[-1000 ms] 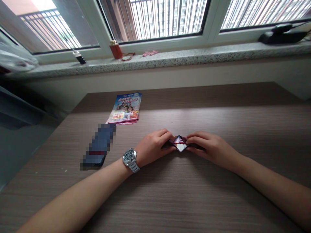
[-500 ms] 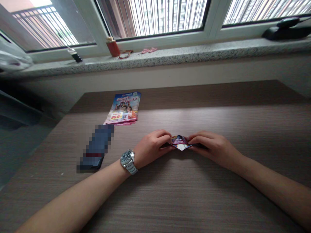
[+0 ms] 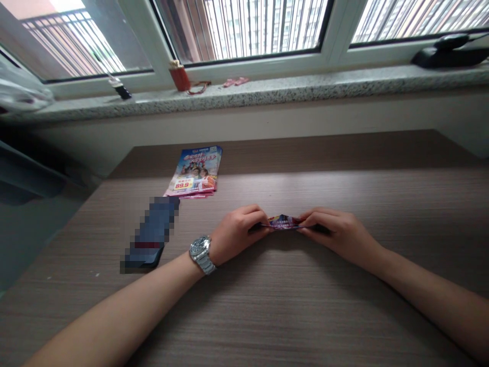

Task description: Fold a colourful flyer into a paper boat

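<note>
A small folded paper flyer (image 3: 283, 222), printed in purple and dark colours, is held between my two hands above the wooden table (image 3: 305, 306). My left hand (image 3: 240, 232), with a metal watch (image 3: 202, 253) on its wrist, pinches the flyer's left end between thumb and fingers. At the right end, my right hand (image 3: 336, 232) pinches it the same way. The upper edge rises to a low peak in the middle. Fingertips cover both ends of the paper.
A stack of printed flyers (image 3: 195, 171) lies on the table's far left part. Nearer me is a dark phone-like object (image 3: 151, 234), blurred by pixels. Along the stone windowsill (image 3: 286, 89) stand a red container (image 3: 179, 76), a small dark-and-white item (image 3: 120, 88) and a black device (image 3: 451, 53).
The pale triangular point that hung below the flyer's lower edge no longer shows; that edge now looks nearly straight. Both hands stay in almost the same place.
</note>
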The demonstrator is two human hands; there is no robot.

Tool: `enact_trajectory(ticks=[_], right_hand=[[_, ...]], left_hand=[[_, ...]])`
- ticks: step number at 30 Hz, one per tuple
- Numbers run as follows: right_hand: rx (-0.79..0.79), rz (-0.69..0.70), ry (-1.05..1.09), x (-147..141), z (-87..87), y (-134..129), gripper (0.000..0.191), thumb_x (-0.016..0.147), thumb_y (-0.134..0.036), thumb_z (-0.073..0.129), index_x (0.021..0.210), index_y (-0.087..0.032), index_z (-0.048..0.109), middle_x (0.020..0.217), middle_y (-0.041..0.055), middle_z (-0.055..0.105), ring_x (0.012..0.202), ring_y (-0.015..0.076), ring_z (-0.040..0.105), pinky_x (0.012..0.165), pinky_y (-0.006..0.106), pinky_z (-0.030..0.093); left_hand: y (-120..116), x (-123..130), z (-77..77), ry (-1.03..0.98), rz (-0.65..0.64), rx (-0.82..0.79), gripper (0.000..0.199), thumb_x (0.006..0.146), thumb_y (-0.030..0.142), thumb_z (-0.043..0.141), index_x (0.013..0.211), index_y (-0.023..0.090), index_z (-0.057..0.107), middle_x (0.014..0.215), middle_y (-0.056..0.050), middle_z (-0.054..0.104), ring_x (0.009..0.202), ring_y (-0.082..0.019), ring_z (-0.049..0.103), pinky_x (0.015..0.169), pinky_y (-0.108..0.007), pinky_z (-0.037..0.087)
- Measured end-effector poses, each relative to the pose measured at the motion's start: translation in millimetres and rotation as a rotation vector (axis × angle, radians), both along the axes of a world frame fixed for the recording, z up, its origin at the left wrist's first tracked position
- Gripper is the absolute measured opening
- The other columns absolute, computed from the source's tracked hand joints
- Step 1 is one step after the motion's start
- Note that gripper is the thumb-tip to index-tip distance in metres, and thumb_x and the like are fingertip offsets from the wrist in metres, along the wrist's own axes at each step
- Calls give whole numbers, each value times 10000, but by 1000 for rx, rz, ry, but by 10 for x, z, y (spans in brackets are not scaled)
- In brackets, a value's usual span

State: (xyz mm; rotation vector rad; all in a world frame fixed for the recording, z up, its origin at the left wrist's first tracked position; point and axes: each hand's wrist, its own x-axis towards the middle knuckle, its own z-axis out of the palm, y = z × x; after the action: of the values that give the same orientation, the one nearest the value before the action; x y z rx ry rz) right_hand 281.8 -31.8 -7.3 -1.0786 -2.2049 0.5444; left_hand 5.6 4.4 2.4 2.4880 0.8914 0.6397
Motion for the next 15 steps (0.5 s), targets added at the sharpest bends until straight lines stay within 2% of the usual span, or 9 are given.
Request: enact_trajectory(ticks=[4,8,11,15], right_hand=[[-9,-14,15,-14,20,1,39,922,-218,649,921,-226,687,967,37,753,842,180,712,747,296,557],[-13,-13,26,-35,37,2,41,932,-207,636,949,-223,670,969,36,737,844,171,694,751,291,541],[8,-3,9,-45,23,0,53,940,-202,623,985,-221,643,957,33,717,827,165,674,734,287,527],[43,-45,-14,-58,-15,-19,198,883,-230,706,1051,-225,600,930,22,703,801,172,667,707,285,519]], left_hand=[[-16,6,-13,-24,24,-26,84,923,258,661,939,180,635,932,-23,674,792,-123,636,723,-226,492],[-38,23,-14,-86,76,-58,304,862,170,720,1135,202,588,964,-4,707,850,-131,677,772,-231,514],[-45,36,-4,-57,29,-24,319,895,170,682,1200,203,590,1049,-35,702,919,-153,679,819,-259,525],[-51,44,4,-5,-4,23,279,947,230,631,1224,199,613,1017,-49,674,892,-160,657,789,-261,522]])
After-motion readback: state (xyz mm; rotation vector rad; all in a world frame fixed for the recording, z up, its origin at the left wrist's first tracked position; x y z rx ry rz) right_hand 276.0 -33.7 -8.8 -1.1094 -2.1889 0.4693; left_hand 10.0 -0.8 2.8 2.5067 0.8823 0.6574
